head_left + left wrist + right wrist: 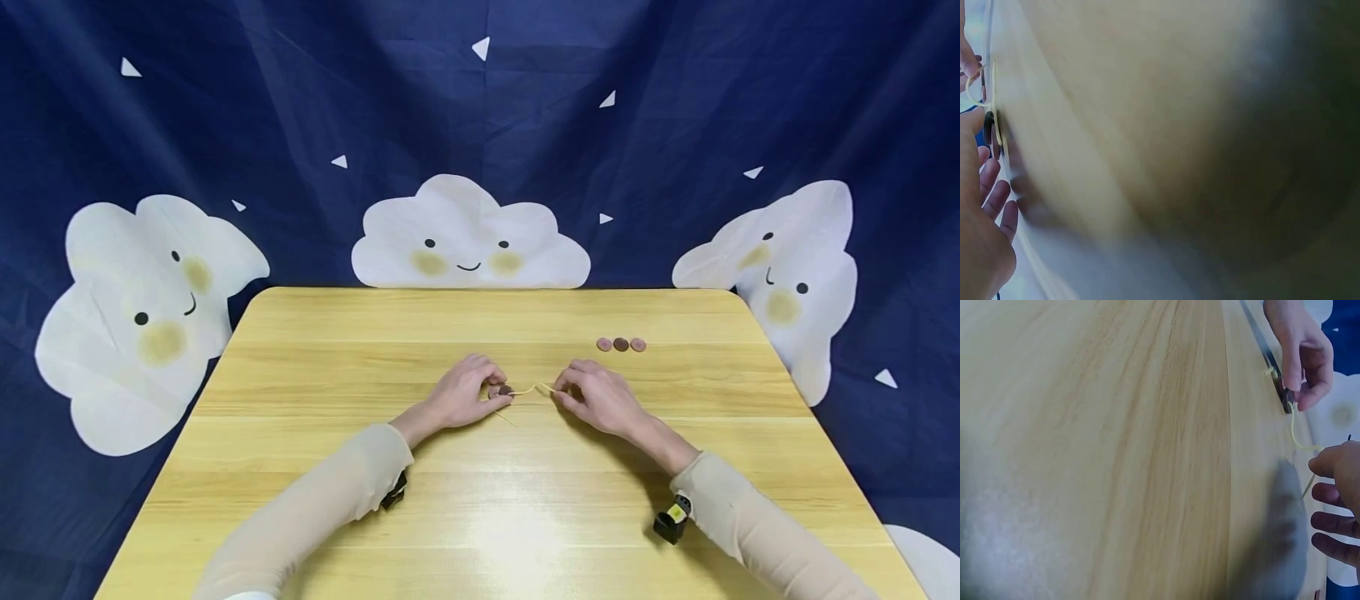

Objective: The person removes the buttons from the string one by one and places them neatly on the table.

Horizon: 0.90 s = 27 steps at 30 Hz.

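My left hand (pixel 465 393) pinches two small round buttons, a pinkish one (pixel 493 392) and a dark brown one (pixel 506 390), low over the table. Pale yellow cord (pixel 525 392) runs from these buttons toward my right hand (pixel 596 398). Thumb and forefinger of that hand pinch the cord, while its other fingers are loosely bent in the right wrist view. A short tail of cord (pixel 507 420) sticks out below the left fingertips. The right wrist view also shows a small knot (pixel 1269 371) near the held buttons.
Farther back on the wooden table (pixel 337 358), to the right, three buttons lie in a row: a pinkish one (pixel 604 344), a dark brown one (pixel 621 344) and another pinkish one (pixel 638 344). A dark blue curtain (pixel 480 108) with white clouds hangs behind the table.
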Motion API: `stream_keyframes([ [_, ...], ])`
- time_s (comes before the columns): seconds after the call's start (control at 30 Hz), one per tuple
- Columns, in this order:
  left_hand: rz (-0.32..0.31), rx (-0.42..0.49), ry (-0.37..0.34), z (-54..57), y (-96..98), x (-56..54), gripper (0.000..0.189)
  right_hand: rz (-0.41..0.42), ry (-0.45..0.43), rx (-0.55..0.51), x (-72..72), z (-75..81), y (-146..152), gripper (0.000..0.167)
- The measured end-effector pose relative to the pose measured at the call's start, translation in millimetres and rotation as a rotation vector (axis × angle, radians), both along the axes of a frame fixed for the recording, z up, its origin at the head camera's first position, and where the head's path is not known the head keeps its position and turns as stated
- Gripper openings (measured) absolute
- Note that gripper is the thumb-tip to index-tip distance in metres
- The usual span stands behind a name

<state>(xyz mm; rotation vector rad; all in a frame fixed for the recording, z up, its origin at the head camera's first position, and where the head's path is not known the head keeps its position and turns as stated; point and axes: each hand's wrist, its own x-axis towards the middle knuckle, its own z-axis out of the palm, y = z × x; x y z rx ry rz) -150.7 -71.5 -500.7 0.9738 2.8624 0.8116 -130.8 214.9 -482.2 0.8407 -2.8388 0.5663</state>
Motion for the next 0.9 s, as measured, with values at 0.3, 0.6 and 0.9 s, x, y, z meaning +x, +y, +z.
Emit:
stream_keyframes([
  [0.3,0.006,-0.032,0.017,-0.8,-7.8,0.7,0.036,0.012,-0.014,-0.001,2.9,-0.2,4,0.005],
  [0.6,0.026,-0.038,-0.012,-0.3,-8.8,1.8,0.031,0.016,-0.022,0.01,3.4,-1.5,5,0.004],
  [0.9,0.011,-0.023,-0.007,-3.6,-10.8,0.3,0.029,0.047,0.075,0.013,-2.6,5.6,-7,0.018],
])
